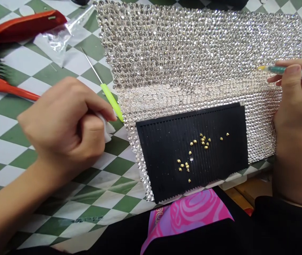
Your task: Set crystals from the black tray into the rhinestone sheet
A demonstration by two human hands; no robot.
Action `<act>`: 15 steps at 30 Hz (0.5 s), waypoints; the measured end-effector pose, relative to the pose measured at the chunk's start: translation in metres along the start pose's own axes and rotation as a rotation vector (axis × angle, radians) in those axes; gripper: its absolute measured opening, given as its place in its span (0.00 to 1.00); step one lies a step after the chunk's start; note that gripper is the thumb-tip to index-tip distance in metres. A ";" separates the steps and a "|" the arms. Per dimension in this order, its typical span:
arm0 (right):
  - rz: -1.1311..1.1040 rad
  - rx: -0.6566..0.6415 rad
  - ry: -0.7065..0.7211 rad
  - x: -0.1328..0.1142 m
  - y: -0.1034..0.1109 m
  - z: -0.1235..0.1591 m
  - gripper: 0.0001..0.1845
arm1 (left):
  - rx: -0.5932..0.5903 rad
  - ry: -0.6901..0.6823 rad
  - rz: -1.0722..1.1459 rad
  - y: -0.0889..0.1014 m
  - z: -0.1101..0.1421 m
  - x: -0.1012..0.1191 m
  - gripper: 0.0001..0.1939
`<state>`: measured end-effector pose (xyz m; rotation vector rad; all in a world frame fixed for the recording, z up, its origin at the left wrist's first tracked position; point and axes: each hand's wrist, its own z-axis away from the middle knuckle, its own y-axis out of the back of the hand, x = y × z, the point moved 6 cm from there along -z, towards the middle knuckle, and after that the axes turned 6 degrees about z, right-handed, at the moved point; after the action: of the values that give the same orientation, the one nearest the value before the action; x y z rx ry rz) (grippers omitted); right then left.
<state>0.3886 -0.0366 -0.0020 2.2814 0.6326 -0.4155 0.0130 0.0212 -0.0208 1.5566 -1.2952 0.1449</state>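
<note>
My left hand [66, 124] is curled in a loose fist over the checked tablecloth, pinching a small white wad [107, 129] right beside a tool with a yellow-green handle and a thin metal needle [113, 101]. My right hand [295, 95] grips a teal picker pen [296, 72] with a yellow tip, held over the right edge of a large rhinestone-covered sheet [198, 60]. On the sheet lies a black ribbed tray [166, 156] with several small gold studs [204, 141] scattered on it.
Orange-handled pliers [20, 26] and a clear plastic bag [57, 39] lie at the far left on the green-and-white checked cloth [12, 106]. A pink patterned cloth [190, 212] shows below the table's front edge.
</note>
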 end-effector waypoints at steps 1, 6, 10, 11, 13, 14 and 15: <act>-0.001 0.004 -0.004 0.000 0.000 0.000 0.04 | 0.002 0.005 0.007 0.000 0.000 0.000 0.11; -0.023 0.054 -0.018 -0.002 0.001 0.001 0.05 | 0.003 0.020 0.025 0.000 -0.002 0.000 0.11; 0.000 0.042 -0.017 -0.002 -0.001 0.001 0.04 | 0.002 0.022 0.016 0.000 -0.002 -0.001 0.11; -0.002 0.042 -0.023 -0.001 0.000 0.000 0.04 | -0.002 0.016 0.015 0.000 -0.002 0.000 0.11; -0.015 0.070 -0.053 -0.001 0.004 0.000 0.04 | -0.003 0.007 0.017 0.000 -0.002 0.001 0.11; -0.027 0.064 -0.085 -0.002 0.006 0.001 0.04 | -0.003 0.009 0.017 0.000 -0.002 0.001 0.11; -0.042 0.017 -0.120 -0.004 0.007 0.002 0.06 | 0.004 0.019 0.015 0.001 -0.003 0.001 0.11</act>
<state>0.3887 -0.0438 0.0025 2.2428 0.6193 -0.5760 0.0142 0.0225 -0.0185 1.5457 -1.2929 0.1719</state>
